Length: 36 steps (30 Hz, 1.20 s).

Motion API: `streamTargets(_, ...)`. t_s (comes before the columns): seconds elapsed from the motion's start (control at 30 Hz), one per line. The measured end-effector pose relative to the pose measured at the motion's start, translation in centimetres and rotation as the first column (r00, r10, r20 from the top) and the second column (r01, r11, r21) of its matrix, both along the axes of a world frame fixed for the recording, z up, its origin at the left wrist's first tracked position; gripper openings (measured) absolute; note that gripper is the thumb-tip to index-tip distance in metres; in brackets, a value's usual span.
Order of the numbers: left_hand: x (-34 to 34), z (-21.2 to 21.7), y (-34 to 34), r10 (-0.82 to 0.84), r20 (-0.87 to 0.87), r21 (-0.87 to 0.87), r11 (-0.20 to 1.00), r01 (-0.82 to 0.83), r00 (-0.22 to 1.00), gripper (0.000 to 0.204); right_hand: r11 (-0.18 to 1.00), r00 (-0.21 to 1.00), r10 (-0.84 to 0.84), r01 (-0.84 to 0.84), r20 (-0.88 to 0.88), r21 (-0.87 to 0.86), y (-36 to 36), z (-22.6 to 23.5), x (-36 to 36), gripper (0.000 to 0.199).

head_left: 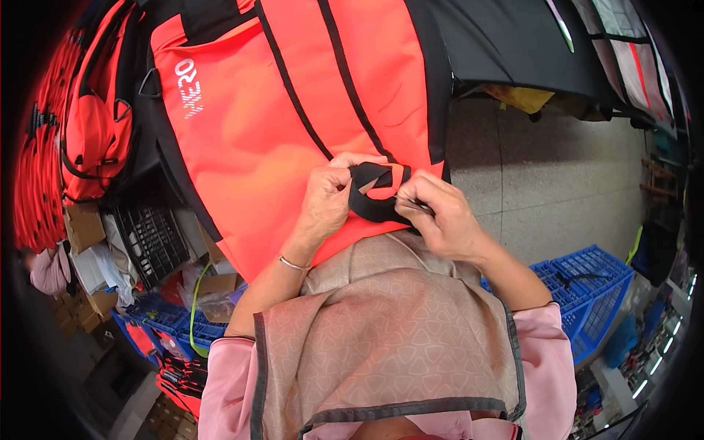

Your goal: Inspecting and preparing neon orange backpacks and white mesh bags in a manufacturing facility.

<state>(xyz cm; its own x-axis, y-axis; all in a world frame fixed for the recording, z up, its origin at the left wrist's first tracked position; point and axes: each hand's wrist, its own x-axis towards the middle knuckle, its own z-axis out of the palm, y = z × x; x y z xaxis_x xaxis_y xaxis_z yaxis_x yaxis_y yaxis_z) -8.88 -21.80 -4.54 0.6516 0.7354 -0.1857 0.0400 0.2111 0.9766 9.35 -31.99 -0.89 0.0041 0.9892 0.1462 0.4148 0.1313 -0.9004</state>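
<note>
A large bright orange-red bag (257,169) with black sides and black trim lies in front of me, its near end against my lap. My left hand (328,196) is closed on a black webbing strap (374,211), which curls into a loop near the bag's lower edge. At the other side of the loop, my right hand (442,216) is closed, with a small dark, thin piece showing between thumb and fingers. What that piece is, I cannot tell. A patterned beige apron (403,323) covers my lap just below both hands.
Orange-red bags (99,139) hang at the left. Beneath them are a black crate (150,238) and cardboard boxes (84,227). A blue plastic crate (587,293) stands at my right. Black fabric (513,44) covers a surface at the far right. Part of another person (50,270) shows at far left.
</note>
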Motion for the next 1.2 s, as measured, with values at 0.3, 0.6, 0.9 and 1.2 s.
streamTargets(0.3,0.1,0.1,-0.1,0.005,0.053,-0.023,1.000,-0.004,0.999,0.015,0.983,0.984,-0.177,0.176,0.006,0.060,-0.3,0.1,1.6,0.024)
streamTargets(0.6,0.2,0.0,-0.3,0.027,0.049,-0.002,1.000,-0.027,0.998,0.013,0.961,0.938,-0.222,0.165,0.267,0.221,-0.2,-1.5,-0.9,0.030)
streamTargets(0.9,0.2,-0.2,-0.1,0.028,0.001,0.055,0.998,-0.028,1.000,0.013,0.995,0.996,-0.089,0.087,0.033,0.047,-0.4,-1.5,-1.8,0.019)
streamTargets(1.2,0.4,0.5,-0.1,0.058,0.021,-0.031,0.998,-0.057,0.998,0.013,0.991,0.983,-0.116,0.105,-0.139,-0.083,-1.7,0.6,1.5,0.015)
